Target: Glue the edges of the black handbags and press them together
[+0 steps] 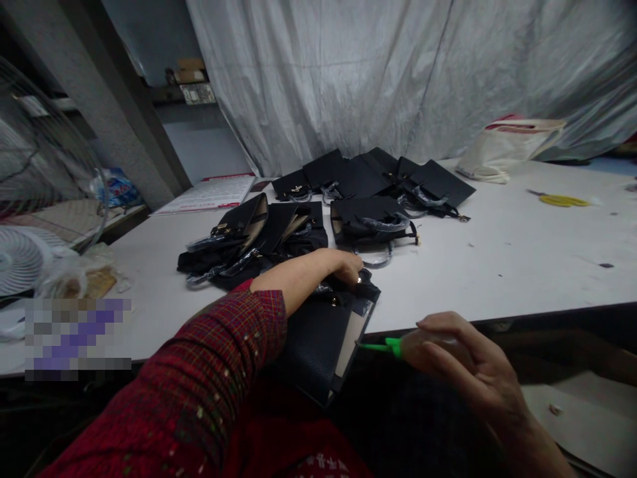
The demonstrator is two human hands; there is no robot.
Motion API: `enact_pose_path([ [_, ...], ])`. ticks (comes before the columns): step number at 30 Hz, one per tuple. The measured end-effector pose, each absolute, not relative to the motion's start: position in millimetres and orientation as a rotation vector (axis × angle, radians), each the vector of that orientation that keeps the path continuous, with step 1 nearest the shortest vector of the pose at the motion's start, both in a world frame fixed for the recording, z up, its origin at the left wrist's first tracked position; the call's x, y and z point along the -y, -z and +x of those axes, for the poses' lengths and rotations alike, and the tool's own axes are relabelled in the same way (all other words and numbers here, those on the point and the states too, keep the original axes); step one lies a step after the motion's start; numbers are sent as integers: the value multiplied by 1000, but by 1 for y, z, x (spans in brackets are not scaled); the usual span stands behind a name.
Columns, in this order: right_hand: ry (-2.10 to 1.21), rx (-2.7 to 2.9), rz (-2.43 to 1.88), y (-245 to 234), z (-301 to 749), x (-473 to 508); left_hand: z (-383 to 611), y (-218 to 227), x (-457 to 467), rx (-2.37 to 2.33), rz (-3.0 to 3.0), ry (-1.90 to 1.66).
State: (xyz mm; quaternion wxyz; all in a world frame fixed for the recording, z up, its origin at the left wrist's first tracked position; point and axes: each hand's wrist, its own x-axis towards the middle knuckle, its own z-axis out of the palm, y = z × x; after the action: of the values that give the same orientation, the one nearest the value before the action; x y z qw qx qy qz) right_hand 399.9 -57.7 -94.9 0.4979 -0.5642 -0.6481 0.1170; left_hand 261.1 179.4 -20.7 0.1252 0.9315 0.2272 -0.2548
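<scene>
In the head view a black handbag (316, 342) lies tilted over the near table edge, its beige inside partly showing. My left hand (344, 265) is closed on its far end, close to the handle and metal fittings; the fingertips are partly hidden. Wrapped in my right hand (465, 358) is a squeeze bottle (418, 350) with a bright green nozzle. Its thin tip points left, close to the bag's open side; whether it touches is hard to tell. Another black handbag (368, 219) with plastic-wrapped handles lies just beyond my left hand.
More black handbags (243, 229) are heaped on the white table (497, 259) at left, with several others (365, 176) behind. Yellow scissors (562, 200) and a cream cloth bag (507, 149) lie at right. A white fan (22, 262) stands at far left.
</scene>
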Motion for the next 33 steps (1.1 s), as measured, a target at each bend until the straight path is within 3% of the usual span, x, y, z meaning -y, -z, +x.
enact_pose_path([
  [6, -100, 1417, -1372, 103, 400, 58, 261, 17, -176, -669, 2716, 742],
  [11, -298, 1502, -1359, 108, 401, 64, 260, 16, -174, -640, 2731, 740],
  [16, -165, 1351, -1397, 112, 403, 66, 259, 11, -170, -672, 2723, 745],
  [21, -266, 1300, -1397, 111, 407, 66, 260, 11, -171, -674, 2715, 756],
  [28, -34, 1337, -1433, 112, 401, 55, 258, 19, -175, -658, 2737, 709],
  [33, -203, 1492, -1388, 112, 398, 62, 259, 22, -177, -678, 2767, 717],
])
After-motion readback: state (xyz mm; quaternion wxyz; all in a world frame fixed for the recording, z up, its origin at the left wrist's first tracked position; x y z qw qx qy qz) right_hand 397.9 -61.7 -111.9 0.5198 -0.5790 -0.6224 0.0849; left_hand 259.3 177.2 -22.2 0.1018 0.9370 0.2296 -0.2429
